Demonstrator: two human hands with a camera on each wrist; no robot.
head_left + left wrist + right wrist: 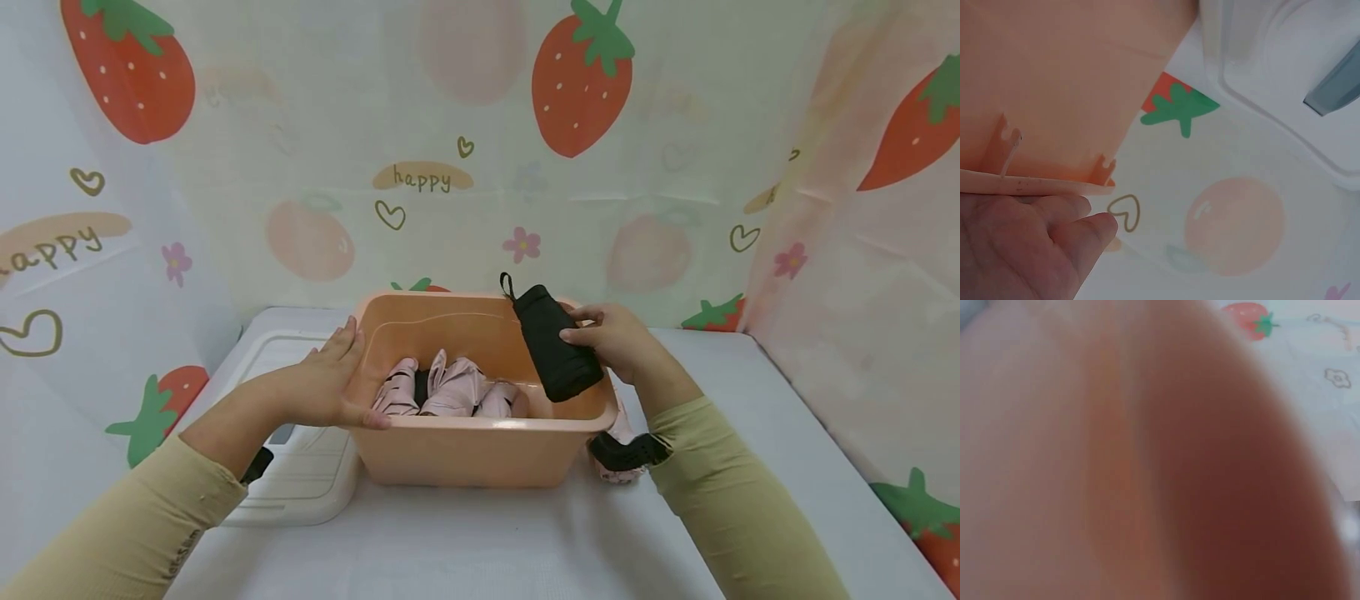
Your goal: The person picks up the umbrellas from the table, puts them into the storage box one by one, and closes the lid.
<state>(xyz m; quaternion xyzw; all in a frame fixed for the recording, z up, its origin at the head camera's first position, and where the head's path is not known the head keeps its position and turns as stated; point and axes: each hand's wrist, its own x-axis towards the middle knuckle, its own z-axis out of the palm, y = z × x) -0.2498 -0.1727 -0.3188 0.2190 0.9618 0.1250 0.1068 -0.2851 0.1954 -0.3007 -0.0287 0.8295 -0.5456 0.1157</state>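
Note:
A peach plastic bin point(465, 454) stands on the table with several pale pink fabric bundles point(455, 387) inside, a dark piece among them. My left hand point(318, 383) rests against the bin's left rim, fingers straight and thumb along the front rim. In the left wrist view, the left hand point(1029, 244) lies right at the rim with its small bracket-like tabs. Over the bin's right part, my right hand point(618, 342) pinches a black cylindrical pouch point(557, 346) with a loop at its upper end. A close, blurred hand surface fills most of the right wrist view.
A white lid point(300, 492) with a grey latch point(1335, 84) lies left of the bin. Beside the bin's right side, a pink patterned thing point(621, 471) is partly hidden by the black wrist strap. Strawberry-printed cloth walls point(465, 242) enclose the white table point(450, 550).

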